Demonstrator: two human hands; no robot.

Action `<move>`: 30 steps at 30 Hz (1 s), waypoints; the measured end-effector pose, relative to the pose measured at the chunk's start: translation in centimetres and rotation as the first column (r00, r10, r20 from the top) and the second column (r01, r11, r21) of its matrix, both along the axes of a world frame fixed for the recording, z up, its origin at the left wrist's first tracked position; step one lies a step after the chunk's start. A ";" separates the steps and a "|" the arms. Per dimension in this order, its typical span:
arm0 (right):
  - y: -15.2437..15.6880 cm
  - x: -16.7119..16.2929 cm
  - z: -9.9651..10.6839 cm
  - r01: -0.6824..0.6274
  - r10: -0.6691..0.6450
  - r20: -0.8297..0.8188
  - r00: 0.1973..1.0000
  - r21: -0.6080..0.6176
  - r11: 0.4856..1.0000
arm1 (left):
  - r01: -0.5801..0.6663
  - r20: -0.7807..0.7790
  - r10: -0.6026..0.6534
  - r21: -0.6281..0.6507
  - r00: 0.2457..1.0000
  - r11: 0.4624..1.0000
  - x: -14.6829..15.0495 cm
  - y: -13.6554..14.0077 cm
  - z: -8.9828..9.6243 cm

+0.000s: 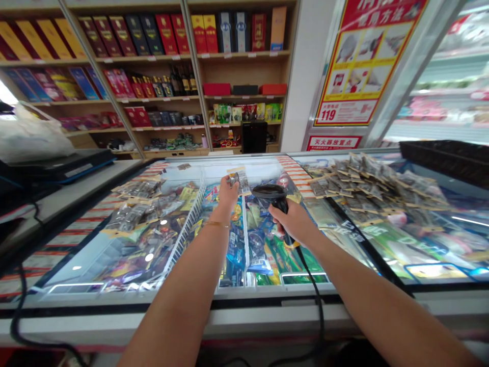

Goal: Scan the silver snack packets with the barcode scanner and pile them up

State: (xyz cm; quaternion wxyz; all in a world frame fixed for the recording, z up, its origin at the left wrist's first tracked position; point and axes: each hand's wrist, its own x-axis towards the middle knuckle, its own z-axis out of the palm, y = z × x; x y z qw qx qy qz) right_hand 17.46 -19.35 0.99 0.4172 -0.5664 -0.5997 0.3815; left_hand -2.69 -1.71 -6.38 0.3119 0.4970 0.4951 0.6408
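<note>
Black and cabled, a handheld scanner sits in the right hand, fingers wrapped round its handle; the cable drops over the near edge of the freezer. The left hand pinches a small packet above the glass, toward the middle of the freezer's far edge, just left of the scanner's head. Whether the packet touches the glass, I cannot tell. Similar packets lie in a loose pile near the freezer's left edge and in a larger heap right of the hands. A black tray stands by the far right corner. Under the glass, white wire dividers separate colourful bags.
</note>
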 end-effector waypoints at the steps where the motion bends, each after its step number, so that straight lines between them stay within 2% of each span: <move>1: 0.0 0.0 0.0 0.000 0.000 -0.002 1.000 -0.002 1.000 | 0.002 -0.002 -0.002 -0.003 1.000 1.000 0.0 0.0 0.0; 13: -0.1 0.0 0.6 0.001 -0.002 -0.032 0.999 -0.032 0.999 | -0.017 0.009 0.017 -0.031 1.000 0.999 0.0 -0.4 0.8; 18: 1.5 0.8 0.0 0.023 -0.023 -0.134 0.991 0.000 1.000 | -0.163 -0.042 0.160 -0.083 0.986 0.983 0.0 -1.2 1.9; 21: 2.4 2.2 0.6 0.064 -0.067 -0.270 0.961 -0.018 0.998 | -0.218 -0.036 0.215 -0.151 0.976 0.964 0.9 -1.9 2.9; 23: 2.6 4.1 1.6 0.096 -0.094 -0.360 0.928 -0.012 0.995 | -0.238 -0.053 0.233 -0.174 0.971 0.955 2.5 -2.2 3.9; 25: 2.3 6.8 2.6 0.142 -0.123 -0.408 0.905 0.017 0.990 | -0.199 -0.051 0.193 -0.179 0.980 0.964 5.1 -2.4 5.0; 28: 1.1 11.9 3.7 0.245 -0.212 -0.424 0.880 0.026 0.969 | -0.009 0.031 0.016 -0.205 0.999 0.979 10.8 -2.3 7.0; 30: 0.2 15.7 4.3 0.328 -0.295 -0.443 0.847 -0.002 0.945 | 0.147 0.073 -0.135 -0.196 0.988 0.970 15.4 -2.1 8.3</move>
